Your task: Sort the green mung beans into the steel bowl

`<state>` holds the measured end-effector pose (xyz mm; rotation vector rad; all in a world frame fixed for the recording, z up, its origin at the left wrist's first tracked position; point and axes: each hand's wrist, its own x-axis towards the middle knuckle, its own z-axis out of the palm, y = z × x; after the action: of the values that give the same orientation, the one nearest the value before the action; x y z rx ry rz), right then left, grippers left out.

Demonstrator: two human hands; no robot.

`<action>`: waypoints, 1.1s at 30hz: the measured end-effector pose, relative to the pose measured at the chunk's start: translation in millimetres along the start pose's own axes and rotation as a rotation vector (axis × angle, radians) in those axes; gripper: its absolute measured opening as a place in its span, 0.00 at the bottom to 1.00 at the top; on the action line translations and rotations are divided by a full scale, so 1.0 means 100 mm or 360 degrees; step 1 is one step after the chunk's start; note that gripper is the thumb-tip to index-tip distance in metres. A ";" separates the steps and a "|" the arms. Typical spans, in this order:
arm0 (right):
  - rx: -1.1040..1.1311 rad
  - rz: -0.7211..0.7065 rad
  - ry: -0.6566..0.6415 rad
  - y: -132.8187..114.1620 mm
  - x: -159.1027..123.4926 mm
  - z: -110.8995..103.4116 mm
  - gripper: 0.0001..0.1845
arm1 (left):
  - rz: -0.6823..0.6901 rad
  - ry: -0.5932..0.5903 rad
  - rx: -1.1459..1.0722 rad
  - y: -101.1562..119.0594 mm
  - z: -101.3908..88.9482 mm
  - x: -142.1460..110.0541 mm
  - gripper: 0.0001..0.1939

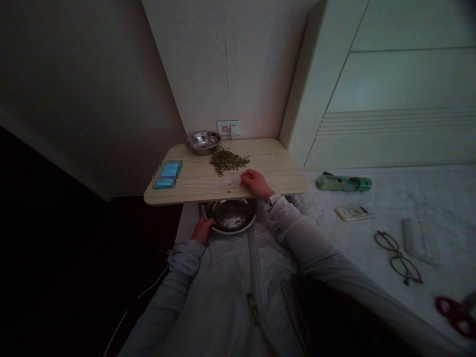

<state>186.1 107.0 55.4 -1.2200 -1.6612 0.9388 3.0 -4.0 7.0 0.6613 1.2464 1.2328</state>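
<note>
My left hand (203, 230) grips the left rim of a steel bowl (246, 221), thumb over the edge. The bowl sits against my lap under the table's front edge, with some small green grains scattered inside. On the tabletop, my right hand (256, 182) is closed, its fingertips pinched at the edge of a thin, see-through plastic piece (229, 181). A few loose grains lie by that piece. Just beyond it spreads a pile of small green grains (226, 161), which look like mung beans. Behind the pile's left side stands a second steel bowl (203, 143).
The light wooden table (275, 161) meets the wall below a socket (228, 127). A blurred blue item (168, 174) lies at its left. On the bed at right are a green case (344, 182), a phone (353, 213), glasses (397, 257) and red-handled scissors (455, 315).
</note>
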 end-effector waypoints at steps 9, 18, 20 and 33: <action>-0.0126 -0.0028 -0.0040 -0.04 -0.04 0.00 0.07 | -0.0031 0.0007 -0.0016 -0.02 -0.01 0.02 0.22; -0.0114 0.0012 -0.0070 -0.02 -0.03 0.00 0.08 | 0.0022 -0.0054 -0.0025 -0.03 -0.02 0.04 0.20; -0.0094 0.0011 -0.0056 -0.01 -0.03 0.00 0.08 | 0.0035 -0.0077 -0.0033 -0.04 -0.03 0.06 0.21; -0.0010 0.0039 0.0375 -0.03 -0.13 -0.09 0.08 | -0.0011 0.0021 -0.0040 -0.04 -0.02 0.04 0.20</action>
<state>195.2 94.4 59.1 -1.3048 -1.4664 0.7723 2.3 -2.2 1.8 0.6308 1.2411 1.2476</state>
